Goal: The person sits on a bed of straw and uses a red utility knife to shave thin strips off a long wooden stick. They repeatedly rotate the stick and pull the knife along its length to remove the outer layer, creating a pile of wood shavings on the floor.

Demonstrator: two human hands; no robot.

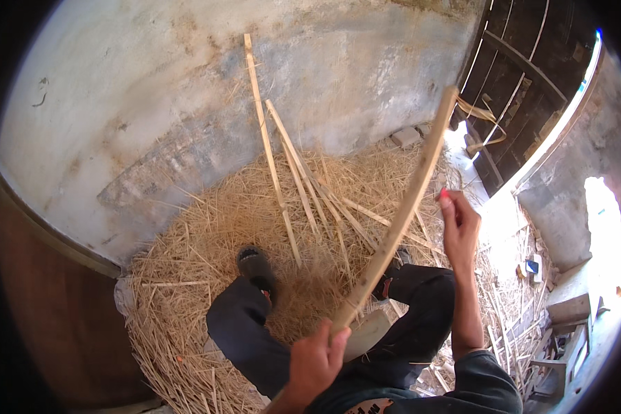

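A long pale strip of split bamboo (410,207) slants up and away to the right from my lap. My left hand (316,359) is closed round its near end. A thin curled shaving (488,117) hangs beside the strip's far end. My right hand (460,224) is raised to the right of the strip and apart from it. Its fingers are closed on a small red-handled tool (444,196), mostly hidden by the hand; a greyish bit shows above the red. Under the strip, a pale curved piece (368,336) lies on my lap.
Several bamboo strips (263,138) lean on the stained wall (366,76) or lie before it. Straw-like shavings (186,276) cover the floor round my feet. A dark slatted door (524,76) stands far right. A wooden stool-like frame (566,345) is at the right.
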